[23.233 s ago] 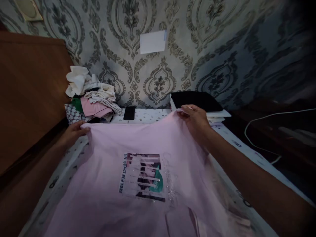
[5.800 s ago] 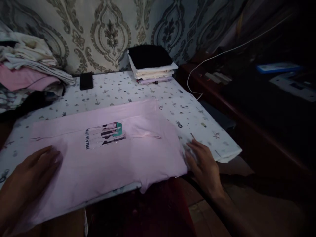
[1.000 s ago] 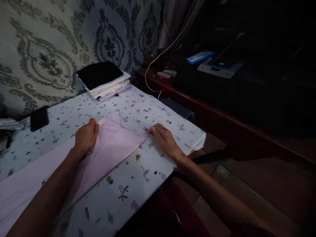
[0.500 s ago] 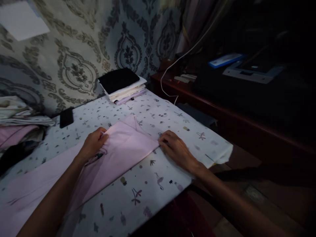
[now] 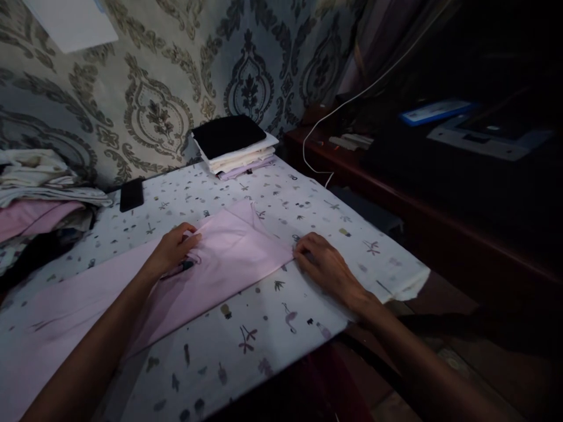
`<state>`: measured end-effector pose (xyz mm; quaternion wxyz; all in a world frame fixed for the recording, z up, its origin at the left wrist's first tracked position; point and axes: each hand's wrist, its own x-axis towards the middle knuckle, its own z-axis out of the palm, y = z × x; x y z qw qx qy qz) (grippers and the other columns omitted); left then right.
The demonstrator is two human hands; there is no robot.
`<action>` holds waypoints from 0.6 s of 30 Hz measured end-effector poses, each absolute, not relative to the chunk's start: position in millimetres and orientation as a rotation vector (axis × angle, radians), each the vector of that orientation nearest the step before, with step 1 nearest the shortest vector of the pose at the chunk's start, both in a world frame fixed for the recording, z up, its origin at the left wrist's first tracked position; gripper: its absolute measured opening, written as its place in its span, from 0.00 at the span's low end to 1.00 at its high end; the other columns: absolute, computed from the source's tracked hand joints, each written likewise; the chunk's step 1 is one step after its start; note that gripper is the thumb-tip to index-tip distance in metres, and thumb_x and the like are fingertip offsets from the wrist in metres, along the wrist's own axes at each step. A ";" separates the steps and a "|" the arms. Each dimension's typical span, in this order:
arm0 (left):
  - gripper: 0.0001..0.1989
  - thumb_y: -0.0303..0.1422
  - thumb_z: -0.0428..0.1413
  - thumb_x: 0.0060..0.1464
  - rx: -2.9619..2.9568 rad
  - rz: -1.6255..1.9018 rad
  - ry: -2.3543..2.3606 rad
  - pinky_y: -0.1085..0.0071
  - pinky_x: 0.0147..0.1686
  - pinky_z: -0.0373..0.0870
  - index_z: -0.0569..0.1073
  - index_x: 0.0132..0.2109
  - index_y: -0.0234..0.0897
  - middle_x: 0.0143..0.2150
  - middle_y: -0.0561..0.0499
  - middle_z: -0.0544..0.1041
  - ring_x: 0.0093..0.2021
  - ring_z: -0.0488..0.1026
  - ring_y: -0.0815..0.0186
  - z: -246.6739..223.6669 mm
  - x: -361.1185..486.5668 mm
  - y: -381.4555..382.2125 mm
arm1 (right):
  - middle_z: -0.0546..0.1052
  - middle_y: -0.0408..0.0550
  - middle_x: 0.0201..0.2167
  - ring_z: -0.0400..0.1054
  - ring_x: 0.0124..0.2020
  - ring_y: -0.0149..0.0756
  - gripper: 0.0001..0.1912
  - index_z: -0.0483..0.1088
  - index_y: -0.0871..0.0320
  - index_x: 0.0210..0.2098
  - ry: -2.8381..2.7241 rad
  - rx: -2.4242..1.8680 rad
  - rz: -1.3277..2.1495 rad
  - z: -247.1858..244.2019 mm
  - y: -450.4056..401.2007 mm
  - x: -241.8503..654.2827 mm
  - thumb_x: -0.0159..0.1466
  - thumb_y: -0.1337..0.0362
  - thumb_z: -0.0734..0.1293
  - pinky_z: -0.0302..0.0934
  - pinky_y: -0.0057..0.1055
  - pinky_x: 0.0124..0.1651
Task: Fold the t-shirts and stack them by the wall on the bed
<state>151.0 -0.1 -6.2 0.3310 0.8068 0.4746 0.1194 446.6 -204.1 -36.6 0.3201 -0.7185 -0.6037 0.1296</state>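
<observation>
A pink garment [image 5: 237,252] lies flat across the patterned cloth on the table [image 5: 308,293], one corner pointing right. My left hand [image 5: 176,249] pinches a gathered part at its upper edge, beside a small dark patch. At the right corner, the fingertips of my right hand [image 5: 323,264] are closed on the garment's tip. Both forearms come in from the bottom of the view, and the left one covers part of the garment.
Folded clothes with a black one on top [image 5: 231,138] sit at the back. A black phone [image 5: 132,195] lies left of them. Heaped clothes [image 5: 44,205] stand far left. A dark red desk [image 5: 378,181] with a white cable [image 5: 338,108] is at right.
The camera view has shifted, so the whole scene appears further right. Both hands keep their hold on the pink garment, which has hardly changed shape.
</observation>
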 end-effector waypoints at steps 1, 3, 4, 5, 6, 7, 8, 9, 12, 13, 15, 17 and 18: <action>0.21 0.51 0.55 0.52 2.053 0.283 1.230 0.74 0.21 0.54 0.71 0.44 0.40 0.20 0.59 0.66 0.20 0.64 0.68 -5.8 147.5 0.0 | 0.73 0.50 0.37 0.70 0.38 0.41 0.07 0.68 0.55 0.31 -1.588 -1.887 0.343 -36.5 -203.8 446.4 0.65 0.65 0.61 0.66 0.40 0.43; 0.25 0.50 0.60 0.47 1.936 0.241 1.223 0.75 0.19 0.54 0.69 0.47 0.41 0.19 0.61 0.66 0.18 0.62 0.69 -5.6 140.0 0.2 | 0.73 0.50 0.36 0.70 0.38 0.41 0.07 0.68 0.55 0.31 -1.592 -1.886 0.348 -36.2 -203.1 446.0 0.65 0.65 0.61 0.66 0.40 0.43; 0.26 0.49 0.62 0.45 1.881 0.236 1.224 0.75 0.18 0.53 0.69 0.48 0.41 0.19 0.61 0.66 0.17 0.62 0.69 -5.7 136.5 0.0 | 0.73 0.50 0.36 0.70 0.38 0.41 0.07 0.68 0.55 0.31 -1.596 -1.887 0.349 -35.9 -202.6 445.6 0.65 0.65 0.61 0.66 0.40 0.43; 0.26 0.49 0.62 0.44 1.835 0.246 1.229 0.75 0.17 0.53 0.68 0.48 0.42 0.19 0.61 0.66 0.16 0.61 0.70 -5.8 133.6 -0.6 | 0.73 0.50 0.36 0.70 0.38 0.41 0.07 0.68 0.55 0.31 -1.601 -1.888 0.347 -35.8 -202.2 445.1 0.65 0.65 0.61 0.66 0.40 0.43; 0.26 0.48 0.62 0.44 1.805 0.268 1.238 0.75 0.16 0.52 0.68 0.48 0.42 0.18 0.61 0.66 0.16 0.61 0.70 -5.8 131.5 -1.7 | 0.73 0.50 0.36 0.70 0.38 0.42 0.07 0.68 0.55 0.31 -1.603 -1.889 0.341 -35.6 -201.8 444.5 0.65 0.65 0.61 0.66 0.40 0.42; 0.26 0.48 0.62 0.43 1.790 0.296 1.252 0.76 0.16 0.52 0.68 0.47 0.42 0.18 0.61 0.65 0.16 0.61 0.70 -5.6 130.3 -3.1 | 0.74 0.50 0.36 0.70 0.38 0.42 0.07 0.68 0.55 0.31 -1.603 -1.888 0.333 -35.5 -201.4 444.0 0.65 0.65 0.61 0.66 0.40 0.42; 0.26 0.49 0.62 0.43 1.791 0.319 1.271 0.76 0.16 0.53 0.68 0.46 0.41 0.18 0.61 0.65 0.16 0.61 0.70 -5.5 129.8 -4.9 | 0.74 0.50 0.36 0.70 0.38 0.42 0.08 0.68 0.54 0.31 -1.600 -1.885 0.326 -35.5 -201.1 443.5 0.65 0.65 0.61 0.66 0.40 0.42; 0.26 0.49 0.63 0.42 1.804 0.336 1.295 0.76 0.16 0.54 0.68 0.45 0.41 0.18 0.61 0.64 0.16 0.62 0.70 -5.3 129.9 -6.6 | 0.74 0.50 0.35 0.70 0.38 0.42 0.08 0.69 0.54 0.31 -1.592 -1.880 0.322 -35.6 -201.0 443.3 0.66 0.65 0.61 0.65 0.39 0.42; 0.27 0.51 0.62 0.39 1.868 0.338 1.395 0.76 0.16 0.59 0.70 0.44 0.41 0.20 0.59 0.66 0.18 0.67 0.68 -6.3 130.8 -10.2 | 0.75 0.49 0.36 0.70 0.38 0.40 0.07 0.71 0.55 0.32 -1.521 -1.855 0.342 -36.3 -202.0 445.5 0.65 0.66 0.61 0.65 0.37 0.40; 0.28 0.51 0.62 0.39 1.881 0.332 1.421 0.75 0.17 0.61 0.70 0.44 0.41 0.21 0.59 0.67 0.19 0.68 0.68 -7.3 130.6 -10.4 | 0.75 0.49 0.36 0.70 0.37 0.39 0.07 0.71 0.55 0.34 -1.480 -1.848 0.353 -36.7 -203.1 447.1 0.65 0.66 0.61 0.65 0.36 0.39; 0.29 0.53 0.62 0.38 1.882 0.321 1.448 0.75 0.17 0.64 0.70 0.45 0.42 0.23 0.58 0.68 0.20 0.69 0.67 -10.0 129.4 -9.9 | 0.75 0.49 0.37 0.70 0.35 0.38 0.09 0.73 0.55 0.37 -1.403 -1.835 0.377 -37.2 -206.5 450.6 0.65 0.66 0.61 0.65 0.35 0.37; 0.29 0.54 0.62 0.39 1.865 0.313 1.459 0.74 0.17 0.65 0.70 0.45 0.42 0.23 0.58 0.69 0.20 0.70 0.67 -12.2 128.1 -9.4 | 0.75 0.49 0.39 0.70 0.35 0.37 0.09 0.73 0.55 0.39 -1.373 -1.810 0.410 -37.3 -210.6 453.1 0.66 0.65 0.61 0.65 0.34 0.36; 0.29 0.55 0.61 0.39 1.860 0.317 1.463 0.74 0.18 0.66 0.70 0.45 0.42 0.23 0.58 0.69 0.20 0.70 0.67 -12.6 127.9 -9.8 | 0.75 0.49 0.40 0.70 0.37 0.37 0.08 0.74 0.55 0.39 -1.384 -1.794 0.429 -37.1 -212.3 453.6 0.65 0.64 0.62 0.65 0.34 0.37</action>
